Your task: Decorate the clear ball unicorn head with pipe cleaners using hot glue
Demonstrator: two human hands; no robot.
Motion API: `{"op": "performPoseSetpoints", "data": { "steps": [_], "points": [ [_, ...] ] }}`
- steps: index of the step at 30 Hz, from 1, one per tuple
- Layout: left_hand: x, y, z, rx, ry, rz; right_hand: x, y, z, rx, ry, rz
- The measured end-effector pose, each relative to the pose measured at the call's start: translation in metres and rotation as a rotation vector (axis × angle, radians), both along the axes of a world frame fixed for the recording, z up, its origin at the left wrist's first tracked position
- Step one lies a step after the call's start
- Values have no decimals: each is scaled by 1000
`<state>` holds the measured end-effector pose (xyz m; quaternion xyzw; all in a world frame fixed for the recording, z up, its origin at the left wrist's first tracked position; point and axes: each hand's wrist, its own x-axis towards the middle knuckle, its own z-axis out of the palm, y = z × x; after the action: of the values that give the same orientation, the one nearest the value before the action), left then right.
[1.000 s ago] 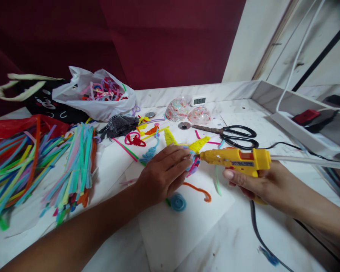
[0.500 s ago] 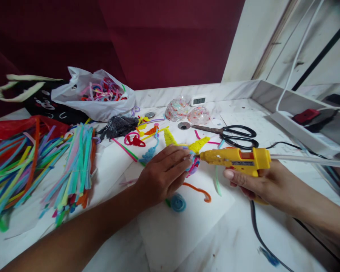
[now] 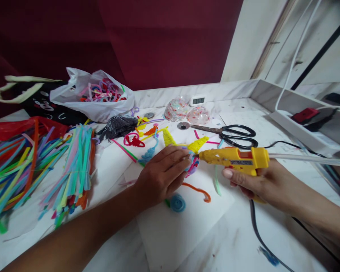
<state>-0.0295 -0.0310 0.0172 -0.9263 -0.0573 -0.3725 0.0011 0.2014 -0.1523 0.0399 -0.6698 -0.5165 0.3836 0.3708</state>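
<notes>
My right hand (image 3: 251, 183) is wrapped round the grip of a yellow hot glue gun (image 3: 232, 156) with a clear glue stick (image 3: 308, 159) out of its back. Its nozzle touches or nearly touches the right side of a colourful pipe-cleaner figure (image 3: 193, 166). Two yellow pointed pieces (image 3: 198, 144) stick up from that figure. My left hand (image 3: 166, 170) is closed over the figure's left side and hides much of it. Just below lie a blue coiled pipe-cleaner disc (image 3: 177, 203) and a bent orange pipe cleaner (image 3: 198, 190), on white paper (image 3: 172, 241).
Black-handled scissors (image 3: 223, 132) lie behind the glue gun. Bundles of pipe cleaners (image 3: 70, 166) cover the left side. At the back stand a white plastic bag (image 3: 93, 107), clear speckled domes (image 3: 177, 109) and a small digital clock (image 3: 197, 100). A black cord (image 3: 256, 230) runs at right.
The view has shifted very slightly. Both hands, the glue gun and the figure keep the same positions relative to one another.
</notes>
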Motion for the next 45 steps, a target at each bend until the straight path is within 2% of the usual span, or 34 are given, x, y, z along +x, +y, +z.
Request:
{"op": "performPoseSetpoints", "data": {
  "steps": [9,31,40,45],
  "points": [
    [1,-1,0,-2,0,12,-3,-1,5,-71,4,-65],
    [0,-1,0,-7,9,17,0,-2,3,-20,-5,20],
    [0,-1,1,9,7,8,0,-1,1,-77,43,-21],
    [0,-1,1,-3,11,4,-6,-2,7,-101,63,-91]
  ]
}}
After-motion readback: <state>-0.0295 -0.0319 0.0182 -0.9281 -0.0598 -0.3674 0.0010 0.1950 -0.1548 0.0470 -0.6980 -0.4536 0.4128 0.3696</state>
